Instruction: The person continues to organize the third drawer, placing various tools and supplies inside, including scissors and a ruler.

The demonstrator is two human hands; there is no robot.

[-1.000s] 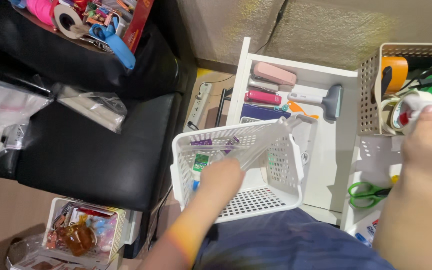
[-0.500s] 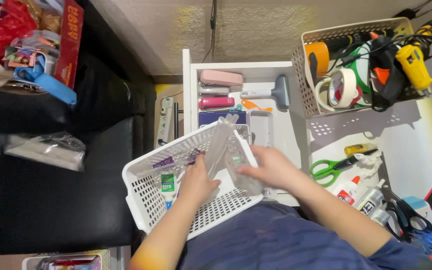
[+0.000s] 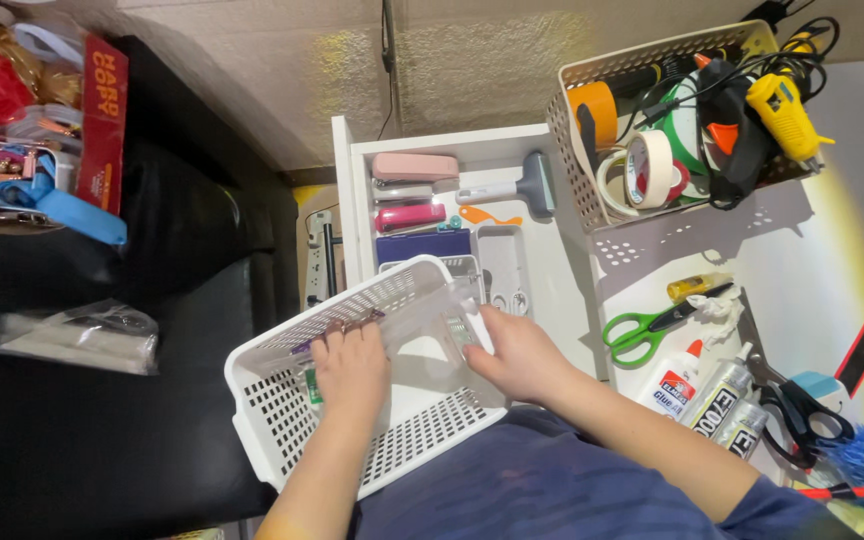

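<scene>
White basket [image 3: 282, 425] lay on the lap, long axis slanting up-right. Both hands were inside it: left hand [image 3: 350, 368] fingers curled on small items, right hand [image 3: 514, 355] closed on a clear bag [image 3: 430, 325] between them.

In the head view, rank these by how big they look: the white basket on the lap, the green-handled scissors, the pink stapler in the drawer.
1. White basket, by far the largest, though also nearest the camera.
2. Green-handled scissors.
3. Pink stapler, close to the scissors in length, so that order is unsure.
</scene>
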